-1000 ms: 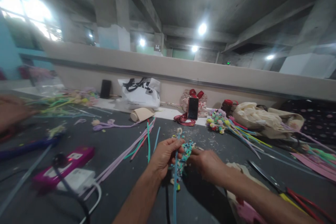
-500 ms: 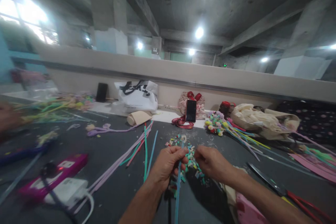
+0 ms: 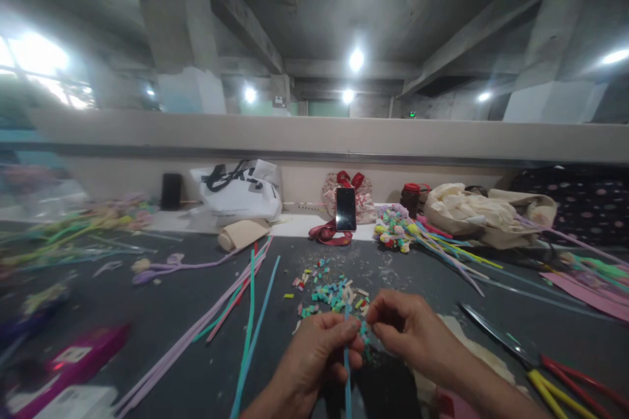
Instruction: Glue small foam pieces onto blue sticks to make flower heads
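The left hand [image 3: 317,348] is pinching a blue strip [image 3: 348,389]. The right hand [image 3: 411,328] is curling beside it, grip unclear.

The person's left hand [image 3: 327,347] and right hand [image 3: 407,326] are both bare, with a thumb and fingers showing on each. The wrists [image 3: 455,359] are bare too. The left arm [image 3: 278,396] and the right arm [image 3: 486,381] are bare down to the near edge, and more of the right one shows.
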The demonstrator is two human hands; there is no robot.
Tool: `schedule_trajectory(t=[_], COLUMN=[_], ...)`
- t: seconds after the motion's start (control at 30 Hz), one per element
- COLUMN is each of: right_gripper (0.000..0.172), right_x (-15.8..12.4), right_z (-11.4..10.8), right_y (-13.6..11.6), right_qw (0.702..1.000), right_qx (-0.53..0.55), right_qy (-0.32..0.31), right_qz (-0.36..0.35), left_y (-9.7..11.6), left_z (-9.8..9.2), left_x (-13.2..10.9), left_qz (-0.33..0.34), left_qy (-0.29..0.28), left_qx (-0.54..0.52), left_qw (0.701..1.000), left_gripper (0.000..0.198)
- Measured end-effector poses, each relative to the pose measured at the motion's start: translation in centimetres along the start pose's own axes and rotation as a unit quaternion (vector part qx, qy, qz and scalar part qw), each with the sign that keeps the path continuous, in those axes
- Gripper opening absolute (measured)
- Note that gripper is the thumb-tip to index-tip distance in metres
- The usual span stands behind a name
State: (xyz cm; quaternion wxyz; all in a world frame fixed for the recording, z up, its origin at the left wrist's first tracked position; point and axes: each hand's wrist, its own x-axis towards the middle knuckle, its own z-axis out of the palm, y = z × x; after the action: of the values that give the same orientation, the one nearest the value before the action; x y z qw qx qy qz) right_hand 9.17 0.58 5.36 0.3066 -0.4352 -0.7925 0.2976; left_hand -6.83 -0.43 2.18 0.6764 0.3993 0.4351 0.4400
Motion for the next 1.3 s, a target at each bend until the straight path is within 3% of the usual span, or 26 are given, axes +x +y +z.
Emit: schedule_trajectory(t=[0.27,0.6,0.73,0.93,1.3], right_gripper=[0.012,0.007,0.013,0.007,0.005], right_x=[-0.2,0.2,0.2,-0.2,-0.2], right_z=[0.5,0.0,-0.1,0.0,0.1], right_y=[0.5,0.4,0.7,0.3,0.7], right_qw=[0.997,0.972,0.965,0.973,0.953], right_qx=[0.077,0.231,0.240,0.211,0.267], right_qy=[0.005,-0.015,-0.038,-0.053,-0.076], right_qz=[0.016,0.048,0.096,0.077,0.117], left_y=[0.0,0.2,0.2,0.4,0.4], left_z=[0.7,0.7,0.5,0.9,1.5], left_x=[0.1,-0.2,0.0,-0.4,-1.0], left_qz=[-0.023,-0.017,-0.008,0.003,0.023], left_qy=[-0.046,-0.007,-0.013,-0.005,-0.003], left_qx=[0.013,0.014,0.020,0.050,0.076], left_qw=[0.999,1.000,1.000,0.999,0.997], left_gripper=[0.028,0.028,0.028,0.031,0.027])
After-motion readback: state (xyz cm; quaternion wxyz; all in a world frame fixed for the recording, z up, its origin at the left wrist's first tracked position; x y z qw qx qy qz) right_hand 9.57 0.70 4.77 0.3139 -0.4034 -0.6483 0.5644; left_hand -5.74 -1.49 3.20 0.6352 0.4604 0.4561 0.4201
